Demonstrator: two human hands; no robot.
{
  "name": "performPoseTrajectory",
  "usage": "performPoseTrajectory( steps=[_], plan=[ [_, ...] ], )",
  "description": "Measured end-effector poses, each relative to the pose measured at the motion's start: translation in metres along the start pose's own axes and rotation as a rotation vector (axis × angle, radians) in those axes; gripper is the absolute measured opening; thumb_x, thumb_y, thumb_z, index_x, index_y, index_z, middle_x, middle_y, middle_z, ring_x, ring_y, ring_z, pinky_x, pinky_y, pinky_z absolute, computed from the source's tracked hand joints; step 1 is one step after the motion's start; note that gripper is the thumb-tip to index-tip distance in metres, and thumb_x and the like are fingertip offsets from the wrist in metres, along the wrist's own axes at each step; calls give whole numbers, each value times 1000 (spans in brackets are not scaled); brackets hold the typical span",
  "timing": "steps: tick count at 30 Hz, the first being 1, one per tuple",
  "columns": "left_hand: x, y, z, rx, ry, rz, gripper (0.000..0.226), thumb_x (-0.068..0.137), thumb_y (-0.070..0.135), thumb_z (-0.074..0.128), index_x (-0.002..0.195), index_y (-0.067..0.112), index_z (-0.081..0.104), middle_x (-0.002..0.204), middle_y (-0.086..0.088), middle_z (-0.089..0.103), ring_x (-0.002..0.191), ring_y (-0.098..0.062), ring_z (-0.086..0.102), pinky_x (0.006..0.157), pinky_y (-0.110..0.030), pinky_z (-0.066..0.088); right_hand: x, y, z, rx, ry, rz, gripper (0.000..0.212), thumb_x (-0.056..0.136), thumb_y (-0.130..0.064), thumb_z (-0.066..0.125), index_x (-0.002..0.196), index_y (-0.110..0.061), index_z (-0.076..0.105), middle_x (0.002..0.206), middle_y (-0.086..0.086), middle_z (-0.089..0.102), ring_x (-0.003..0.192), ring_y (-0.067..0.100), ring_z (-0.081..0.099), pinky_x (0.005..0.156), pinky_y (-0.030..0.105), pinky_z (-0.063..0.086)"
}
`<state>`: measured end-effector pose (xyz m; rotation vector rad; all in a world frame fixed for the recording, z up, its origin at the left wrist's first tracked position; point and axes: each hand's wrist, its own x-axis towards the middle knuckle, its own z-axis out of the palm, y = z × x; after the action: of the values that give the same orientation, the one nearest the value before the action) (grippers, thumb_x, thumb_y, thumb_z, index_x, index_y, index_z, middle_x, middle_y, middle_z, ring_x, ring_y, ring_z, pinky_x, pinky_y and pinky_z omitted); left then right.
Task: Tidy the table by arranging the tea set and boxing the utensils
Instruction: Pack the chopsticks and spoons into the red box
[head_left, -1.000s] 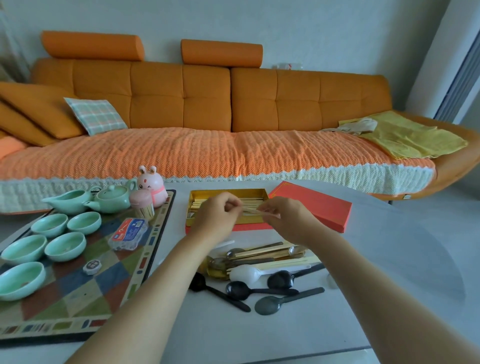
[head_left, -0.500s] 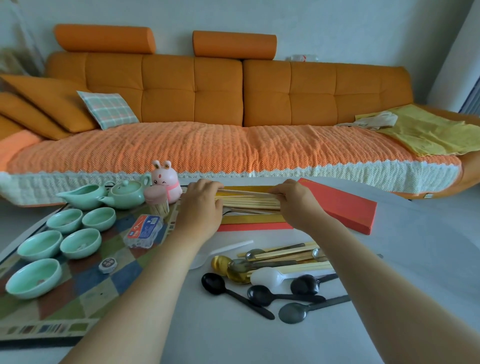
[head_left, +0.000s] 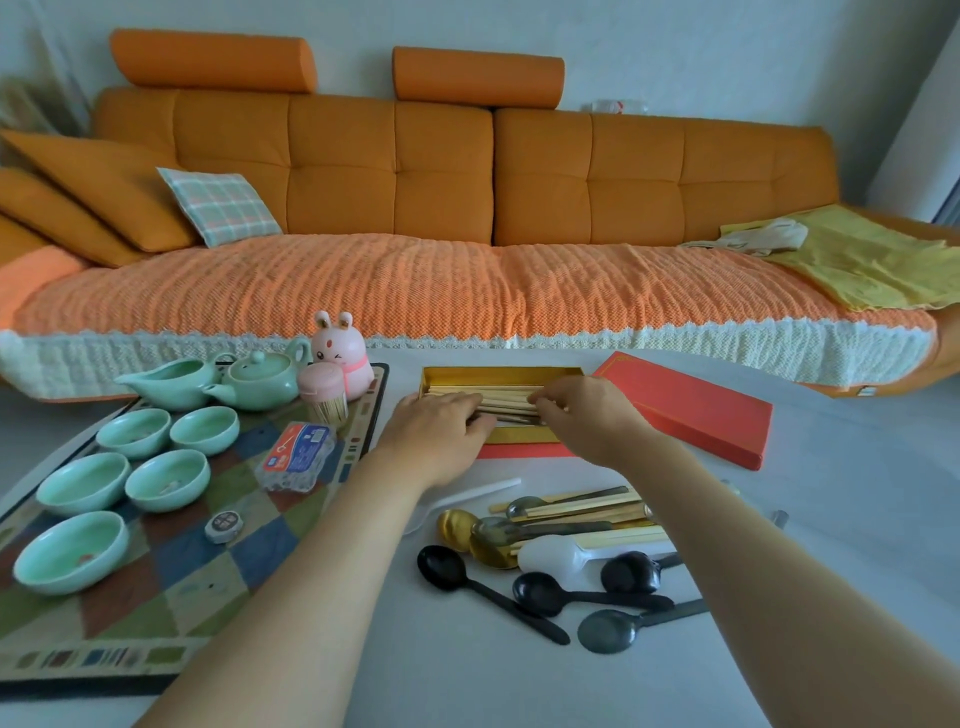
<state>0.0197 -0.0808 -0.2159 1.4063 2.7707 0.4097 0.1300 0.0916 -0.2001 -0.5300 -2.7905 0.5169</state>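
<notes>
Both hands are down in the gold-lined box (head_left: 501, 374), which sits on the desk (head_left: 805, 519) just left of its red lid (head_left: 685, 410). The left hand (head_left: 441, 423) lies flat and open, fingers spread over the near-left end of the chopsticks (head_left: 506, 397). The right hand (head_left: 582, 410) curls over their right end, fingertips (head_left: 540, 402) pinched down onto the sticks; whether it actually grips one, I cannot tell. The chopsticks run left to right, along the box's long axis, so the hands look to be squaring them into place.

Now the relation that matters: the unboxed pile of utensils (head_left: 571, 525) lies nearer the person than the box, right under the right forearm. Its black spoons (head_left: 545, 592) and gold spoons (head_left: 457, 522) point their handles rightwards, roughly parallel to the box. The right hand is the closer one for the next pick, by my reckoning. The celadon teacups (head_left: 166, 478) and teapot (head_left: 254, 376) sit on the patterned mat (head_left: 171, 587), well left of the box.
</notes>
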Motion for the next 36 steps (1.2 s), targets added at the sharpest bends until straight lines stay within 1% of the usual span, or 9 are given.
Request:
performPoseTrajectory(
  steps=[3,7,10,15,18,21,25,28,36],
  plan=[
    [0,2,0,-5,27,13,55,103,48,31,152,24,33,157,3,35,144,-21,30,117,-42,20,-9,-3,-4,4,-91,-26,42,101,-33,42,75,-5,60,67,10,57,59,18,46,59,35,39],
    [-4,12,-5,3,172,96,49,99,40,47,145,23,41,142,1,48,133,-22,37,108,-39,30,-16,-1,-12,10,15,-112,28,94,-19,54,117,-19,70,116,-1,66,105,18,59,92,35,49],
    [-10,27,-7,-23,258,184,37,95,33,57,130,22,54,118,5,55,115,-18,45,96,-34,39,-22,1,-22,9,115,-233,27,86,-8,58,102,-23,75,100,-5,67,93,14,60,85,36,52],
    [-27,52,-7,-191,98,201,8,90,35,60,95,31,64,88,14,60,85,-8,56,71,-29,48,-44,5,-40,-44,-128,-156,29,84,-17,54,84,-40,72,85,-22,63,79,-3,57,72,22,49],
    [-36,62,-4,-204,-52,177,19,86,48,62,98,35,67,92,17,63,86,-4,58,72,-28,51,-58,13,-48,-81,-251,-148,27,84,-22,56,93,-39,74,93,-21,66,79,-10,55,69,12,41],
    [-41,68,-2,-178,-103,196,29,83,54,65,105,36,69,93,18,62,87,-3,57,71,-25,49,-68,24,-51,-147,-315,-109,23,86,-31,59,102,-39,73,102,-22,67,78,-11,52,71,14,38],
    [-43,76,1,-161,-85,213,20,89,43,65,107,36,72,96,18,59,88,-6,55,66,-22,42,-75,32,-49,-159,-344,-79,23,86,-38,65,107,-38,73,105,-20,68,82,-4,57,80,20,46],
    [-43,77,3,-210,-58,177,12,91,36,66,101,35,72,97,19,60,88,-5,56,70,-23,46,-76,33,-46,-140,-299,-66,17,87,-37,68,103,-35,74,102,-18,67,79,-5,55,73,18,44],
    [-42,69,4,-163,-33,150,26,93,35,62,119,32,68,112,12,65,101,-12,59,84,-29,49,-73,29,-41,-99,-256,-50,14,97,-31,55,101,-30,68,105,-14,65,93,8,61,85,30,53]
  ],
)
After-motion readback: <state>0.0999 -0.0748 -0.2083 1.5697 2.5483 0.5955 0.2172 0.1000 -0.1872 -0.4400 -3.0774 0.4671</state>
